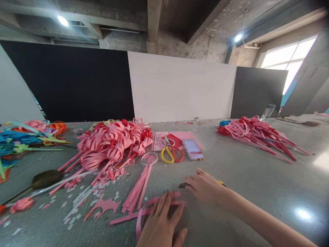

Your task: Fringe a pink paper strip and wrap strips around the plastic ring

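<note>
My left hand (163, 218) lies flat, fingers spread, over narrow pink paper strips (128, 218) on the grey table. A loop of strip curls out beside its wrist. To the right, my right hand (205, 185) is curled around what looks like a utility knife (183, 185); only its dark tip and a bit of yellow at the far end show, the rest being covered by the hand. Beyond my left hand is a bundle of pink strips (136, 190) with a white ring (149, 159), like a tape roll, at its top.
Scissors (168, 151) with yellow and red handles and a phone (193, 149) lie on pink sheets. Pink paper flowers (113, 144) are heaped at left, more pink-red pieces (253, 132) at right. White scraps (77, 199) and a dark leaf-shaped piece (47, 179) lie front left.
</note>
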A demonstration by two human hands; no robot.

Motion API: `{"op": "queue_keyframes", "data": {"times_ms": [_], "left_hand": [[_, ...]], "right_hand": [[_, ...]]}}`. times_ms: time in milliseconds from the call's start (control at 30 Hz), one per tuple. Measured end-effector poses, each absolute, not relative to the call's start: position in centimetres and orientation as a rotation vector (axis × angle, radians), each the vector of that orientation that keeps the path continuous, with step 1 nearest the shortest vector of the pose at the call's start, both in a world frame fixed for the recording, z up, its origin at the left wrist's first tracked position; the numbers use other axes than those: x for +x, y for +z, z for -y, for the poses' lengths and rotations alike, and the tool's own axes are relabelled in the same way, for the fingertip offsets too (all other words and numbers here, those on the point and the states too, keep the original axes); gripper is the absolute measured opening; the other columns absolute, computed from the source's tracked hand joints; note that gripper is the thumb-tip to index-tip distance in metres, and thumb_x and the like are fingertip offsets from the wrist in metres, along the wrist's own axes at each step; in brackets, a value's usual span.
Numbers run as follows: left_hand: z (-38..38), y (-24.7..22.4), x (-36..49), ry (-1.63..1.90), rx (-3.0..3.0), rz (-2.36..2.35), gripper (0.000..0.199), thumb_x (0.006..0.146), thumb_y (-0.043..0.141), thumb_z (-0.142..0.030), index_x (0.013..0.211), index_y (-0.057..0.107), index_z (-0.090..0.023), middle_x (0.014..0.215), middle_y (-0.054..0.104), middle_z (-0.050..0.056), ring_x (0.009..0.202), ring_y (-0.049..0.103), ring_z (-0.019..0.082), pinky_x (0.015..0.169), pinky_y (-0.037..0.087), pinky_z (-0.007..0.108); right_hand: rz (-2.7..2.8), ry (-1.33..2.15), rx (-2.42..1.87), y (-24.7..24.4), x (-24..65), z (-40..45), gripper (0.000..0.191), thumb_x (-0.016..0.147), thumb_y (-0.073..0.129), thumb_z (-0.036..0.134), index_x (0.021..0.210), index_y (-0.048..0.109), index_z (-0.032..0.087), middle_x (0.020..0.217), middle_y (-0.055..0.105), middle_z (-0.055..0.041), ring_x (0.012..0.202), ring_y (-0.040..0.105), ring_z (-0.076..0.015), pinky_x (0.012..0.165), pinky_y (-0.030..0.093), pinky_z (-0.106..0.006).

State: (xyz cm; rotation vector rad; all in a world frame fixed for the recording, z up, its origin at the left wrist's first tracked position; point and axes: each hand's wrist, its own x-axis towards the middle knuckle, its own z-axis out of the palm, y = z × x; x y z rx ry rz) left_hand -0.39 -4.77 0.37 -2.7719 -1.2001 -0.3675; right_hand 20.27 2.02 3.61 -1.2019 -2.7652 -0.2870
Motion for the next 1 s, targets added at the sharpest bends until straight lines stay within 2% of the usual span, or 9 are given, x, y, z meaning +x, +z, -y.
{"op": "queue_keyframes", "data": {"times_ms": [167, 300, 433, 567, 667, 767, 833, 900, 1000], "left_hand": [[4.8, 0.3, -0.2, -0.475, -2.686, 1.059, 0.046, 0.077, 0.051, -0.032, 0.122, 0.043, -0.023, 0.127, 0.041, 0.015, 0.113, 0.041, 0.031, 0.081, 0.045, 0.042], [4.7, -0.1, -0.1, -0.572, -2.609, 0.930, 0.041, 0.078, 0.049, -0.030, 0.118, 0.046, -0.021, 0.121, 0.047, 0.014, 0.108, 0.046, 0.028, 0.077, 0.048, 0.037], [4.6, -0.4, 0.3, -0.649, -2.513, 0.795, 0.036, 0.083, 0.039, -0.028, 0.116, 0.048, -0.017, 0.109, 0.056, 0.012, 0.099, 0.053, 0.024, 0.071, 0.049, 0.031], [4.6, -0.7, 0.8, -0.719, -2.411, 0.566, 0.030, 0.084, 0.033, -0.013, 0.108, 0.052, -0.014, 0.093, 0.063, 0.007, 0.086, 0.058, 0.017, 0.070, 0.047, 0.025], [4.7, -0.9, 1.2, -0.747, -2.353, 0.475, 0.027, 0.085, 0.032, -0.010, 0.100, 0.054, -0.015, 0.089, 0.063, 0.005, 0.082, 0.059, 0.015, 0.070, 0.045, 0.025], [4.9, -0.8, 1.5, -0.760, -2.306, 0.454, 0.030, 0.086, 0.028, -0.007, 0.094, 0.056, -0.015, 0.086, 0.064, 0.003, 0.079, 0.058, 0.013, 0.067, 0.044, 0.021], [5.0, -0.6, 1.6, -0.801, -2.294, 0.448, 0.035, 0.086, 0.024, -0.004, 0.090, 0.057, -0.015, 0.085, 0.064, 0.002, 0.076, 0.058, 0.011, 0.064, 0.044, 0.020], [4.9, -0.3, 1.7, -0.847, -2.287, 0.460, 0.039, 0.086, 0.021, -0.003, 0.088, 0.059, -0.014, 0.082, 0.065, 0.001, 0.073, 0.058, 0.011, 0.060, 0.044, 0.019], [4.9, 0.0, 1.9, -0.906, -2.268, 0.479, 0.038, 0.085, 0.023, -0.001, 0.084, 0.059, -0.014, 0.079, 0.065, 0.000, 0.071, 0.059, 0.011, 0.057, 0.044, 0.019]], "right_hand": [[2.713, -0.368, -1.256, 3.3, 19.8, -2.0, 0.019, 0.086, 0.034, 0.020, 0.083, 0.052, 0.019, 0.074, 0.064, -0.0006, 0.060, 0.057, -0.0138, 0.068, 0.032, -0.030], [2.560, -0.361, -1.404, 3.8, 19.8, -1.8, 0.014, 0.082, 0.035, 0.016, 0.084, 0.049, 0.017, 0.066, 0.061, -0.0028, 0.057, 0.054, -0.0144, 0.060, 0.031, -0.027], [2.316, 0.080, -1.476, 5.2, 20.3, -1.7, 0.017, 0.074, 0.037, 0.012, 0.090, 0.039, 0.017, 0.058, 0.052, 0.0018, 0.051, 0.049, -0.0131, 0.050, 0.028, -0.024], [1.985, 0.664, -1.186, 6.2, 20.4, -1.9, 0.006, 0.080, 0.037, 0.023, 0.085, 0.035, 0.020, 0.066, 0.050, 0.0023, 0.055, 0.049, -0.0112, 0.054, 0.035, -0.024], [1.618, 1.196, -0.958, 5.7, 19.8, -2.0, 0.018, 0.084, 0.036, 0.037, 0.095, 0.033, 0.023, 0.079, 0.052, 0.0012, 0.054, 0.053, -0.0097, 0.053, 0.040, -0.025], [1.339, 1.521, -0.876, 4.0, 19.4, -2.2, 0.026, 0.084, 0.035, 0.045, 0.103, 0.030, 0.028, 0.077, 0.053, 0.0029, 0.043, 0.049, -0.0073, 0.043, 0.037, -0.022], [1.258, 1.637, -0.833, 2.7, 19.5, -2.4, 0.024, 0.084, 0.036, 0.043, 0.101, 0.033, 0.027, 0.072, 0.054, 0.0034, 0.040, 0.044, -0.0059, 0.039, 0.034, -0.019], [1.204, 1.708, -0.775, 1.6, 19.8, -2.7, 0.017, 0.082, 0.041, 0.036, 0.093, 0.038, 0.023, 0.076, 0.056, 0.0016, 0.042, 0.045, -0.0059, 0.041, 0.036, -0.020], [1.191, 1.743, -0.701, 1.0, 20.4, -3.0, 0.018, 0.070, 0.052, 0.019, 0.088, 0.045, 0.020, 0.089, 0.056, -0.0018, 0.059, 0.053, -0.0083, 0.054, 0.043, -0.022]]}}
